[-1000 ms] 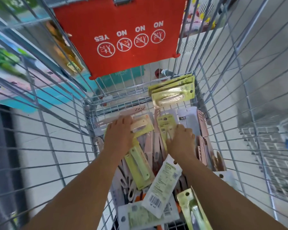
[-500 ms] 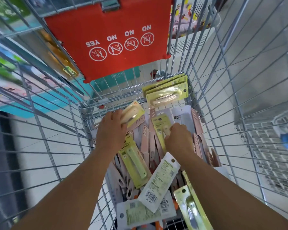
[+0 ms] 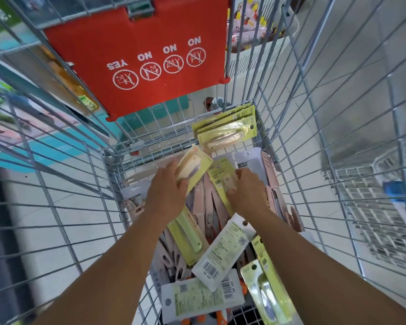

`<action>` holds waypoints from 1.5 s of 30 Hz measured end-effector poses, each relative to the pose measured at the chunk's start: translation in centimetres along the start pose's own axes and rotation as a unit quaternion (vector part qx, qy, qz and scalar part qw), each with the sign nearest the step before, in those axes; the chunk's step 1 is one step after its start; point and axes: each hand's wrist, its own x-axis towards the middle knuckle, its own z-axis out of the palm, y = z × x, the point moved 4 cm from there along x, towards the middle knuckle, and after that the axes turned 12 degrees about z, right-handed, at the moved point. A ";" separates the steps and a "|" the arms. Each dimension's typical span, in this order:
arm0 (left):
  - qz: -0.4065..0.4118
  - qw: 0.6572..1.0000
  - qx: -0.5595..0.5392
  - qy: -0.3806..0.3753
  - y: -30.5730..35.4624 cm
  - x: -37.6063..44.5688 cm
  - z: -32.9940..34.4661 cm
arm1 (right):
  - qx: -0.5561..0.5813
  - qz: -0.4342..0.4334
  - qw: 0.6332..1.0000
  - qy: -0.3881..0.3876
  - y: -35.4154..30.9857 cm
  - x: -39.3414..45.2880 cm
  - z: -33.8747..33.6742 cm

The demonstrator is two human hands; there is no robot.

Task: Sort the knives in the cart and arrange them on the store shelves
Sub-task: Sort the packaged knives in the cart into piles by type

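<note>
Looking down into a wire shopping cart from head height. Two bare forearms enter from the bottom of the frame and reach toward the middle.

Nearest, at the bottom centre, packaged knives lie jumbled on the cart floor. Two white cards face back-up with barcodes and small print too fine to read; a yellow-green blister pack stands at lower right, and another lies just left of centre among loose pink knives.

At mid-frame the left hand grips a yellow-green pack holding a pale knife, lifted clear of the pile and tilted. The right hand pinches the edge of a second yellow-green card that lies on the pile. Its printed heading is blurred; it may say "fruit knife", but that is uncertain.

Beyond the hands, a sorted stack of matching yellow-green packs leans against the far end of the cart, upper centre.

Farthest, at the top, a red child-seat flap shows upside-down "YES, NO, NO, NO" above four round pictograms.

Likely risks: the lifted pack could slip from a one-handed hold; pulling the second card may shift the loose pink knives, whose edges could nick fingers; the leaning stack could topple if bumped.
</note>
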 end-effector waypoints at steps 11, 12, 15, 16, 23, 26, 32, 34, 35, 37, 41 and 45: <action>-0.032 0.995 -0.032 0.094 0.5 0.7 -1.7 | 0.330 0.018 0.943 0.033 -3.1 1.0 -5.4; -0.026 0.994 -0.033 0.097 0.7 1.2 -1.8 | 0.380 0.051 0.923 0.031 -3.0 1.7 -5.1; -0.009 0.994 -0.035 0.102 1.2 2.8 -2.1 | 0.522 0.175 0.835 0.001 -2.6 3.6 -3.6; -0.003 0.994 -0.034 0.104 1.4 3.2 -2.1 | 0.528 0.202 0.825 -0.004 -2.5 4.1 -3.1; 0.049 0.996 0.018 0.073 3.2 5.7 -1.4 | 0.263 0.043 0.964 0.023 -3.8 4.9 -2.6; 0.091 0.993 0.057 0.056 4.3 7.0 -1.0 | 0.122 -0.068 0.987 0.078 -4.2 5.6 -2.8; 0.139 0.980 0.106 0.093 6.5 9.2 -0.7 | 0.082 -0.085 0.992 0.051 -5.4 7.3 -4.2; 0.166 0.972 0.127 0.112 7.4 9.7 -0.6 | 0.183 -0.069 0.979 0.064 -5.0 7.1 -4.7; 0.180 0.966 0.141 0.118 7.9 10.0 -0.4 | 0.213 -0.066 0.971 0.082 -4.8 6.7 -5.0; 0.206 0.958 0.153 0.131 8.8 10.6 0.2 | 0.227 -0.075 0.964 0.113 -4.5 5.8 -5.2; 0.249 0.945 0.161 0.141 9.9 11.6 1.3 | 0.136 -0.112 0.977 0.119 -4.8 5.1 -5.2; 0.223 0.952 0.186 0.095 8.8 10.1 2.0 | 0.082 -0.093 0.989 0.085 -4.0 5.7 -4.9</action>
